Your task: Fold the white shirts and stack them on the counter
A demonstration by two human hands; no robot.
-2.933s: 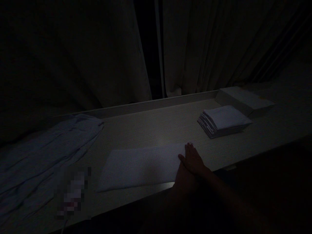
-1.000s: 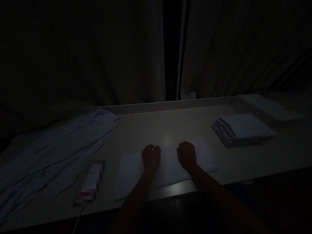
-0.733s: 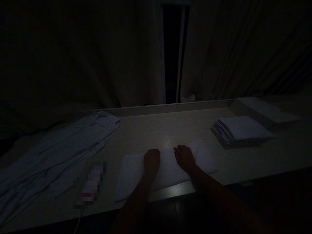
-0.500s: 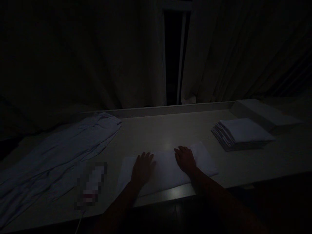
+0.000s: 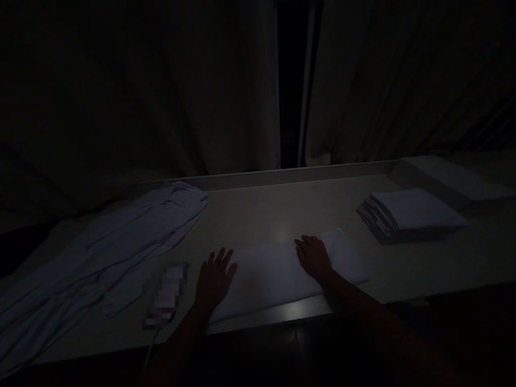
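— Along the counter's [image 5: 258,209] front edge, what is lying there?

— A folded white towel [image 5: 282,271], its long axis running left to right along that edge.

— And the hands?

— The left hand [image 5: 213,279] is pressing flat on the towel's left end, fingers spread, gripping nothing. The right hand [image 5: 313,257] is resting palm-down toward its right end, also unclenched.

— Anything else?

— A stack of folded towels [image 5: 409,215] is sitting near the right end; a crumpled sheet [image 5: 105,247] is lying toward the left end.

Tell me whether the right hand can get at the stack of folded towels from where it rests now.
Probably yes. The right hand lies flat on the spread towel, and only bare table shows between it and the stack of folded towels farther right. Nothing stands in between.
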